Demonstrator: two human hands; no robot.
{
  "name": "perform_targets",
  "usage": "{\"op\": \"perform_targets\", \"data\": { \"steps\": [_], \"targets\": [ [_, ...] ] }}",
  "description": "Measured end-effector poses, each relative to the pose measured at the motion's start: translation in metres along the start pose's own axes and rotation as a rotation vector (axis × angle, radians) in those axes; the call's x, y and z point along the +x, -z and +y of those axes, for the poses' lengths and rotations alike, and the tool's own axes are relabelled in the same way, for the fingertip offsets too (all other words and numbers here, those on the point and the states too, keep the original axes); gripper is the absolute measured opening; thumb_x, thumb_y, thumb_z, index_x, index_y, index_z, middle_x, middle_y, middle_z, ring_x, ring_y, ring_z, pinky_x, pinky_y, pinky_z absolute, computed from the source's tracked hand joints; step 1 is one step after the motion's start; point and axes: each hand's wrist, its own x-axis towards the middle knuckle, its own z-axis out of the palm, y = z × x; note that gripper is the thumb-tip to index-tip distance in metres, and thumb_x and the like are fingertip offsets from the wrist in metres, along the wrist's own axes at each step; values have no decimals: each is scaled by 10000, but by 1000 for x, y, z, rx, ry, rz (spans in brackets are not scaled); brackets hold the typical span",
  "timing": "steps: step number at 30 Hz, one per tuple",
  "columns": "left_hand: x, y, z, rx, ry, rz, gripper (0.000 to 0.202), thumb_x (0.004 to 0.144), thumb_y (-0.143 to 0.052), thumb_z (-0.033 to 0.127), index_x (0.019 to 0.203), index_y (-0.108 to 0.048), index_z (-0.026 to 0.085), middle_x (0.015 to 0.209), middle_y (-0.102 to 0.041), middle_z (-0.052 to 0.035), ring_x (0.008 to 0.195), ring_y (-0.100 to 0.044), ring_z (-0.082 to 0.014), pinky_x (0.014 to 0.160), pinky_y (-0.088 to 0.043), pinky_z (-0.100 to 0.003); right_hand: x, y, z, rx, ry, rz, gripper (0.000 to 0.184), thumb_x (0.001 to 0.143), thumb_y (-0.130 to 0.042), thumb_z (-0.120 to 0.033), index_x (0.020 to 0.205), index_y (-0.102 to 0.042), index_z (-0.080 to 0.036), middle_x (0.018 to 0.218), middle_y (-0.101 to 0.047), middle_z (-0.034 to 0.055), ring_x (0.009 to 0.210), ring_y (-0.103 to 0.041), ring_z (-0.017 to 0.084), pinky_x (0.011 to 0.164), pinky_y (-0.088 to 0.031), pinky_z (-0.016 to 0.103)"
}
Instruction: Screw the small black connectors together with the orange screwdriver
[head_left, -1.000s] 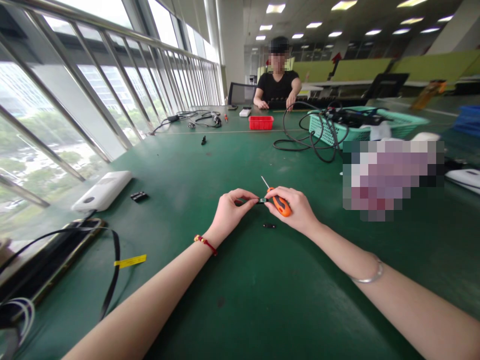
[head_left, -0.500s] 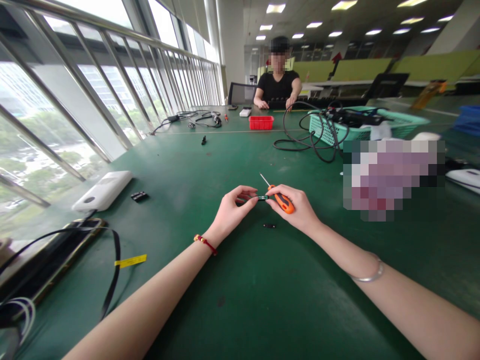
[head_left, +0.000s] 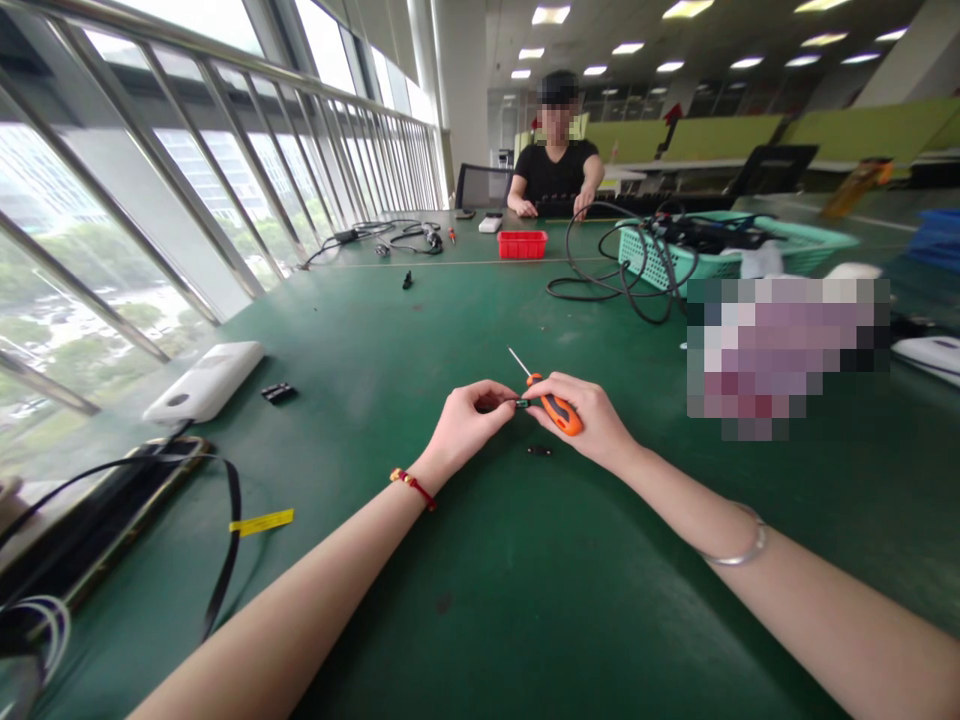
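My left hand [head_left: 474, 418] pinches one end of a small green circuit board [head_left: 522, 403] with dark edges, mostly covered by fingertips. At the board's other end are the thumb and fingertips of my right hand [head_left: 589, 415]. That same hand also keeps an orange and black screwdriver [head_left: 561, 414] tucked against its fingers, the thin metal shaft pointing up and left, away from the board. Just below the hands, a small black piece [head_left: 539, 451] lies flat on the green table [head_left: 480, 600].
On the left are a white power bank [head_left: 206, 382], a small black part [head_left: 279, 393] and a dark phone-like slab [head_left: 112, 530] with cables. Farther off sit a red bin [head_left: 523, 245], a teal basket [head_left: 660, 265] with black cables, and a person [head_left: 556, 170] across the table.
Both hands have drawn slightly closer, and my right hand with the screwdriver has shifted a little left and down. Less of the circuit board shows between the fingertips.
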Motion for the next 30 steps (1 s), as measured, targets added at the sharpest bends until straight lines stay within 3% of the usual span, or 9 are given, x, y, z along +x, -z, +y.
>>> {"op": "perform_targets", "data": {
  "steps": [9,17,24,30],
  "targets": [
    [0,0,2,17,-10,-10,173,733,-604,253,806,-685,119,722,-667,-25,663,-584,-129,657,-455,-234,1,1,-1,-4,-11,-23,120,820,-572,-241,909,-637,-193,847,-617,48,753,-582,163,708,-433,280],
    [-1,1,2,55,-56,42,159,740,-604,234,826,-686,129,781,-669,-26,709,-583,-127,673,-446,-232,3,-1,2,135,-240,-4,170,777,-577,-320,886,-604,-193,753,-602,-5,627,-524,121,628,-413,244],
    [-1,1,-2,68,-52,-12,233,773,-618,308,894,-713,133,777,-673,-37,704,-578,-137,661,-436,-241,4,-3,2,142,-233,-61,178,755,-598,-331,857,-621,-187,848,-668,19,683,-583,135,680,-427,248],
    [-2,2,2,44,-45,-38,294,819,-574,371,928,-711,135,846,-704,-50,746,-603,-156,691,-448,-250,3,-2,4,161,-253,-47,174,775,-585,-342,846,-608,-184,816,-650,14,698,-577,140,687,-431,250]
  ]
}}
